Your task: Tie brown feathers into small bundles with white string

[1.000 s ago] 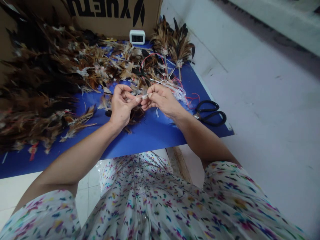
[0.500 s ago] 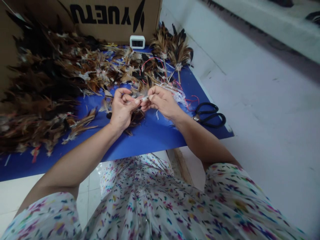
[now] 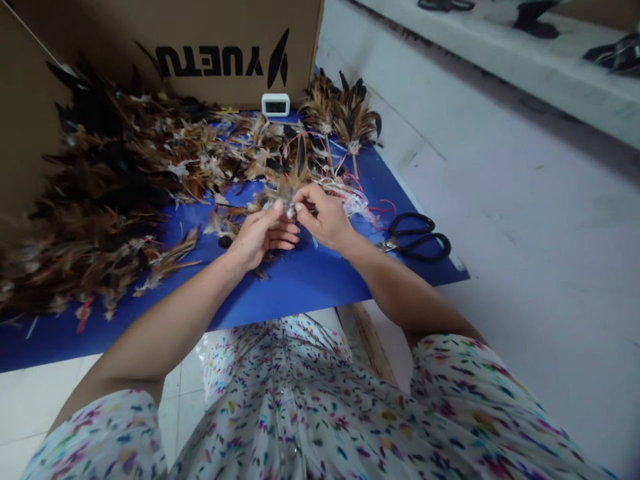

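My left hand (image 3: 260,235) is closed on the whitish lower end of a brown feather bunch (image 3: 293,183), thumb on top and fingers curled beneath. My right hand (image 3: 324,217) pinches at the same end from the right, thumb and forefinger together; any tie between its fingertips is too small to make out. The bunch's feathers point away from me, above both hands. Loose brown feathers (image 3: 220,223) lie on the blue table surface (image 3: 290,287) just left of my left hand. White and red ribbons (image 3: 350,197) lie beyond my right hand.
Black-handled scissors (image 3: 420,237) lie at the right. A large feather pile (image 3: 115,180) covers the left side. A white digital clock (image 3: 275,105) stands before a cardboard box (image 3: 225,30). Two feather bunches on sticks (image 3: 354,120) lie at the back right, near the wall (image 3: 480,173).
My left fingers have moved from raised to curled under the bunch, which now shows more upright feathers. My right hand stays close beside it. The whole view has shifted slightly.
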{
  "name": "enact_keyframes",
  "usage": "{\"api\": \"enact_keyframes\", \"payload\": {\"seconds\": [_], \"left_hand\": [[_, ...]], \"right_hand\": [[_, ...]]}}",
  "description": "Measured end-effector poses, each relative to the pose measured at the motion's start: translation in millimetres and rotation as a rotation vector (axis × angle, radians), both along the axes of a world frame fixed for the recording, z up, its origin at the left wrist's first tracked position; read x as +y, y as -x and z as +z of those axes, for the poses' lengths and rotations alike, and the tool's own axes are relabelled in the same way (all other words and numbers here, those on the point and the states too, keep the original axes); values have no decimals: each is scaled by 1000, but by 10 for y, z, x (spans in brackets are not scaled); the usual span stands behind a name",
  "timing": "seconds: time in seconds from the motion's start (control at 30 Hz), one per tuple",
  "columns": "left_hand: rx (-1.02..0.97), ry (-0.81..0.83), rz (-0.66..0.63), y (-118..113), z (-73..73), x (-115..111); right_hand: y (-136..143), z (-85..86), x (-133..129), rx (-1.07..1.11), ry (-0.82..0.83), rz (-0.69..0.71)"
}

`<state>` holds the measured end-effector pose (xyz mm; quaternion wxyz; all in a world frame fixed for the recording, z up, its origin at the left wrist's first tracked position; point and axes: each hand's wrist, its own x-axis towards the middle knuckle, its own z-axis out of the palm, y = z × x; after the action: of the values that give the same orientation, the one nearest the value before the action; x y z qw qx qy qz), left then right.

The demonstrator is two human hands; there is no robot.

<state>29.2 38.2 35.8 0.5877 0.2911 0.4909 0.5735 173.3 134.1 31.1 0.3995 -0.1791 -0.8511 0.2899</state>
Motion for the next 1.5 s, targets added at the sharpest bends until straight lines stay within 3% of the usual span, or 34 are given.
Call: {"api": "enact_keyframes", "payload": {"seconds": [0.17,0.43,0.97,1.27,1.5], "left_hand": [[-59,-34,-7,6,-6,-10],[-11,-50,28,15,9,-14],[173,-240,273,125,60,22],[192,-214,352,257,74,42],[231,-275,403,357,227,50]], "right_hand": [[14,-2,-17,-16,-102,14],[10,-7,-14,-43,-128,28],[-12,42,3,122,41,-34],[26,-36,85,143,-6,-58],[18,-37,100,142,-37,-64]]}}
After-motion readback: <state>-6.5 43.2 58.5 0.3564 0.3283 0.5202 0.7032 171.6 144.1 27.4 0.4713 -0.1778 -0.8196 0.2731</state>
